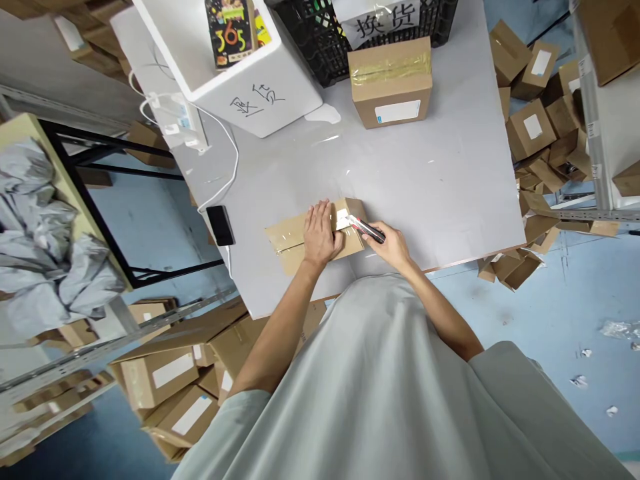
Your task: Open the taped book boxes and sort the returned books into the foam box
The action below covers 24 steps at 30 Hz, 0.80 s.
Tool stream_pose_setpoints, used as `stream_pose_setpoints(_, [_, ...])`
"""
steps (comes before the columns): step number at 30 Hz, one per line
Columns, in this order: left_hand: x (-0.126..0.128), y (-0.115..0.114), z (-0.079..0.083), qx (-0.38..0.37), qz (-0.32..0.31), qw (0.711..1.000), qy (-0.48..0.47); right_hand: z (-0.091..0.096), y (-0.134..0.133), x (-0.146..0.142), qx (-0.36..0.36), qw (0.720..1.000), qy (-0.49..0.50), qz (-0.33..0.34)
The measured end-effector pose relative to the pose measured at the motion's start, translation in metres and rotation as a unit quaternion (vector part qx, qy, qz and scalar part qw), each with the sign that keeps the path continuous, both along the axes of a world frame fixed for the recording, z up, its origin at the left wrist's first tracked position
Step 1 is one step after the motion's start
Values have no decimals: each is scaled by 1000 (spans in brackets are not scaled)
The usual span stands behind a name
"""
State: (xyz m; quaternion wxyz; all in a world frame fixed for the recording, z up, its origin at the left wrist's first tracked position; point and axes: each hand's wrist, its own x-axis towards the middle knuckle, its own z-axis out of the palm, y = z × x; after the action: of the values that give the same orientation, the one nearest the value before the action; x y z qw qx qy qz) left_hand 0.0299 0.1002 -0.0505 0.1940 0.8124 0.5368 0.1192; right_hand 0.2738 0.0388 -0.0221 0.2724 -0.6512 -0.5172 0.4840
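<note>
A small cardboard box (294,240) lies near the front edge of the pale grey tabletop (460,180), just ahead of the person in the grey-green shirt (385,373). The left hand (319,239) rests palm down on it, its fingers extended and laid across the top rather than clenched, with the thumb toward the right. The right hand (393,248) has its fingers wrapped round a black and red utility knife (369,230) — the knife's tip is at a white label (342,219) near the box's right end, though whether it cuts into anything is too small to tell. Shiny clear tape shows at the box's left end. Farther left, a dark phone (221,225) lies beside a white cable (234,152), and behind it sits a white power strip (186,127). Along the back of the tabletop stand a white bin (265,100) with handwriting on its side, a black book (227,37) marked 365 inside it, a black plastic crate (320,50) and a taped carton (390,83) with a white label. Loose cartons (533,127) are heaped to the right, and grey plastic bags (37,233) are piled at far left.
</note>
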Motion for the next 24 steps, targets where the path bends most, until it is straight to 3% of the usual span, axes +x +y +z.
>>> stream_pose_setpoints(6, [1, 0, 1, -8, 11, 1000, -14, 0, 4, 1, -2, 998, -42, -44])
stream_pose_setpoints(18, [0, -1, 0, -24, 15, 999, -22, 5, -4, -1, 2, 1000, -27, 3])
stream_pose_setpoints(24, [-1, -1, 1, -23, 19, 999, -28, 5, -3, -4, -10, 997, -58, -42])
